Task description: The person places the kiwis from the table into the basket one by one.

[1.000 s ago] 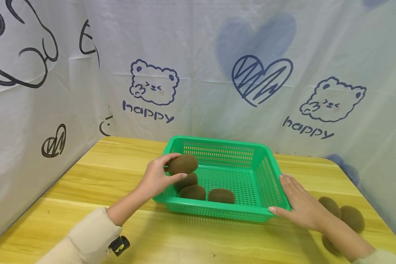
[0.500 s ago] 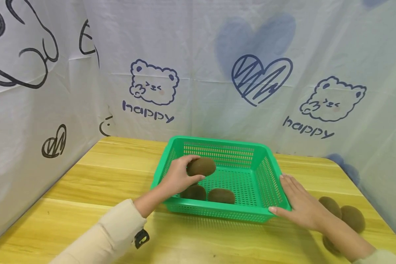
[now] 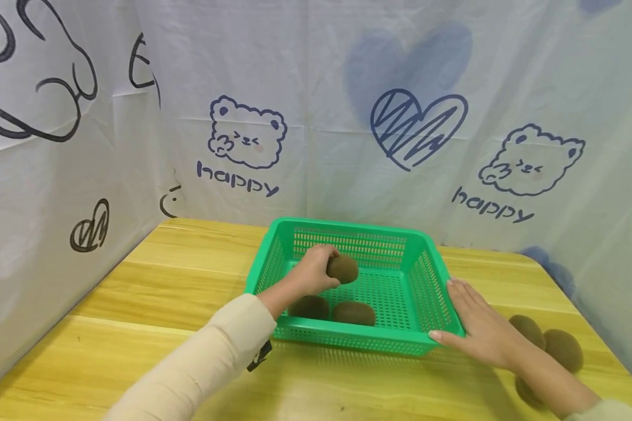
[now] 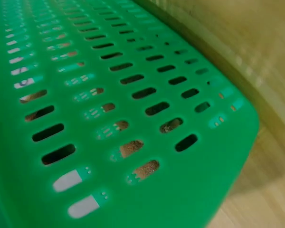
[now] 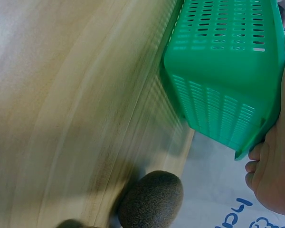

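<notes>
A brown, fuzzy kiwifruit (image 3: 343, 269) is in my left hand (image 3: 316, 272), held between the thumb and fingers above the floor of the green plastic basket (image 3: 355, 333). Below that hand, a kiwifruit (image 3: 309, 307) and another kiwifruit (image 3: 354, 313) lie along the basket's front wall. The left wrist view shows only the perforated basket wall (image 4: 199, 175), with brown patches through its slots; the hand is out of that view. At the basket's right front corner, my right hand (image 3: 481, 327) grips the rim, thumb on the front edge and fingers along the side.
Several kiwifruits (image 3: 562, 349) are grouped on the wooden table (image 3: 153, 351) beside my right forearm, which partly covers them. One kiwifruit (image 5: 152, 199) shows in the right wrist view. A white printed cloth (image 3: 326, 175) hangs behind the table and along its left side.
My left hand has carried the kiwifruit rightward, from the basket's left side toward its middle. It now covers the kiwifruit lying farther back at the left. My right hand has stayed put.
</notes>
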`<state>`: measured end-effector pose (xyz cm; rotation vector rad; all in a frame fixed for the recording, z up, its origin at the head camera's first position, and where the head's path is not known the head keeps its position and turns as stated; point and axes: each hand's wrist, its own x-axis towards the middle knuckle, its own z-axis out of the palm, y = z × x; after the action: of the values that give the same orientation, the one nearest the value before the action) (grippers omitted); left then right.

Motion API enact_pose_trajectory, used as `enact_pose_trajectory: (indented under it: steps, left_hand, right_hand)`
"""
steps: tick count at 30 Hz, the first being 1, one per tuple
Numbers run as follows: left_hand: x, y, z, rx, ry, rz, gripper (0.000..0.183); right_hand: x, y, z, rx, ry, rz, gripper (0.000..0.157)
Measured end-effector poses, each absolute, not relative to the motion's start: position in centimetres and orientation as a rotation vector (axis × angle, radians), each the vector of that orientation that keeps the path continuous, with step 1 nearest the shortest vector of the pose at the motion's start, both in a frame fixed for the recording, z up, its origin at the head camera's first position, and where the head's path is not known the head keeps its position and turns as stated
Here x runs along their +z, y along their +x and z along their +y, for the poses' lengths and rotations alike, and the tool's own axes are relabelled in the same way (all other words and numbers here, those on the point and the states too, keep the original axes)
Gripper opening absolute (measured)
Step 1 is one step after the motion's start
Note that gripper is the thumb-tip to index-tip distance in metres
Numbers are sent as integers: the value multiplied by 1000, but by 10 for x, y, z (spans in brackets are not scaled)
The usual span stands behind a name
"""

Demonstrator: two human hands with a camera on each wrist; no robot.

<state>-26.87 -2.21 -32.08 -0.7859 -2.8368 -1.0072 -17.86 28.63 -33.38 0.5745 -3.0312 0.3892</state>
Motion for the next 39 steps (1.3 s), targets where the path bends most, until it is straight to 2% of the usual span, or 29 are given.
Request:
enact_pose_trajectory:
  steps: [8, 16, 24, 31, 39]
  left_hand:
    - [-327, -278, -8, -700, -872, -3043, 44]
    - [-331, -280, 10, -249, -833, -3205, 30]
    - [-338, -279, 13, -329, -832, -3296, 15]
    - [-330, -278, 2, -227, -948, -3150, 42]
    - [-316, -270, -26, -498, -954, -2853, 54]
  right_hand:
    - [-334, -179, 286, 388, 568, -3036, 96]
    - [-336, -180, 288, 387, 565, -3021, 96]
    - [-339, -181, 290, 371, 590, -2986, 96]
    - [-337, -181, 287, 351, 598, -2967, 95]
    - [-338, -181, 289, 348, 592, -2984, 95]
